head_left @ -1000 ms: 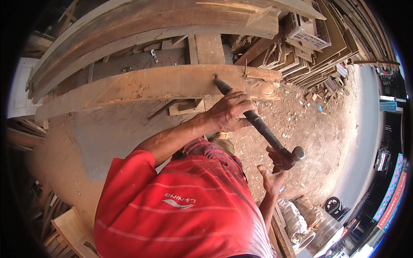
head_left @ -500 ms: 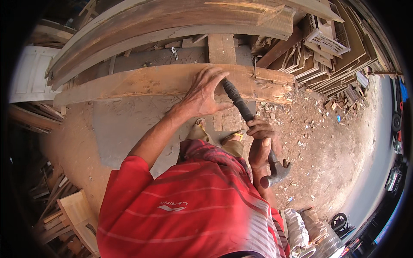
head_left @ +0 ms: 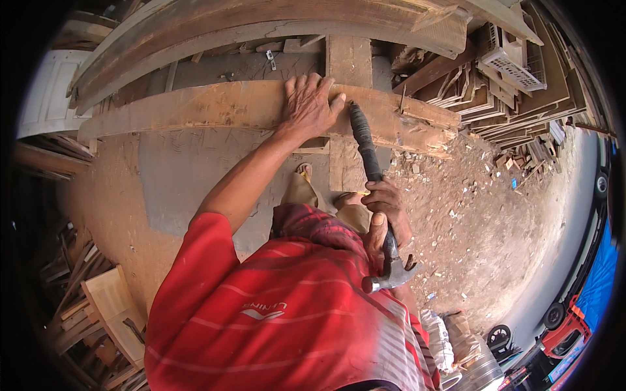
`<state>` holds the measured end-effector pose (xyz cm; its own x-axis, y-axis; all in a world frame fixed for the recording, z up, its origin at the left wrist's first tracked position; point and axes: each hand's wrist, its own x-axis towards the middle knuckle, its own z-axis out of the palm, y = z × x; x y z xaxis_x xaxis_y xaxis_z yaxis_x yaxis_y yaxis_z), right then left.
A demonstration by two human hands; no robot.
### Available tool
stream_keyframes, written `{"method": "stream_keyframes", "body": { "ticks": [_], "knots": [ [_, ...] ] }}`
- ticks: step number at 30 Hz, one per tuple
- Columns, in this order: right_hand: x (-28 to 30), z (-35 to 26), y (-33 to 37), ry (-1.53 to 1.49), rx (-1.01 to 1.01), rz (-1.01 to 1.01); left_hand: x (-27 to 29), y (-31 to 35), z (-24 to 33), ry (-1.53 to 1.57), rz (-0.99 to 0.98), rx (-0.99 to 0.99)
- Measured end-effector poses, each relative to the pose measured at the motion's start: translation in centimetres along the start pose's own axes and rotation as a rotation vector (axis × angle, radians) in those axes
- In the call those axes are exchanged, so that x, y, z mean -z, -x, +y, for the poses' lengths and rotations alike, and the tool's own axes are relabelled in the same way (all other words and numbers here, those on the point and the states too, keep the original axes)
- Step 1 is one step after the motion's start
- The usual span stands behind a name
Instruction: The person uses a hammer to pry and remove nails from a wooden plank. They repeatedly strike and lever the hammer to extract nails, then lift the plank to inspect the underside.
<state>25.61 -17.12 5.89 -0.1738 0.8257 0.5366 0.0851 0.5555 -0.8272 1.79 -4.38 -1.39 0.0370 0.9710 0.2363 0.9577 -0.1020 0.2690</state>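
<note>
My left hand [head_left: 308, 107] lies on a long wooden plank [head_left: 195, 109], its fingers together toward the far edge and the thumb spread out to the right. In my right hand [head_left: 386, 212] is a claw hammer [head_left: 364, 140], gripped near its head. The dark, wrapped handle points away from me, and its end reaches over the plank just right of my left thumb, apart from that hand. The hammer's metal head and claw are close to my red shirt. From the plank's right part a thin nail-like piece [head_left: 402, 99] sticks up.
Under the plank runs a wooden crosspiece [head_left: 349, 163]. Large beams [head_left: 274, 32] lie beyond it. Stacked boards and a white crate [head_left: 515, 70] are at the far right. Wood scraps [head_left: 531, 156] litter the dirt, and a road with vehicles lies farther right.
My left hand has left the hammer's handle end and now rests on the plank. The hammer, still in my right hand, has turned so its handle points more straight ahead. The view has shifted slightly.
</note>
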Motion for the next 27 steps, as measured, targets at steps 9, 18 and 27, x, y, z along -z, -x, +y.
{"method": "stream_keyframes", "body": {
  "ticks": [9,18,27],
  "knots": [
    [-0.3,1.1,-1.3,-0.155,0.004,0.081,-0.5,-0.4,0.3,0.033,0.029,0.051],
    [-0.4,1.1,-5.8,-0.246,-0.010,0.216,-0.8,-0.5,0.1,0.086,0.052,0.086],
    [-1.4,1.0,-15.2,-0.312,-0.131,0.244,-1.0,0.0,-0.1,0.085,0.108,0.081]
  ]
}}
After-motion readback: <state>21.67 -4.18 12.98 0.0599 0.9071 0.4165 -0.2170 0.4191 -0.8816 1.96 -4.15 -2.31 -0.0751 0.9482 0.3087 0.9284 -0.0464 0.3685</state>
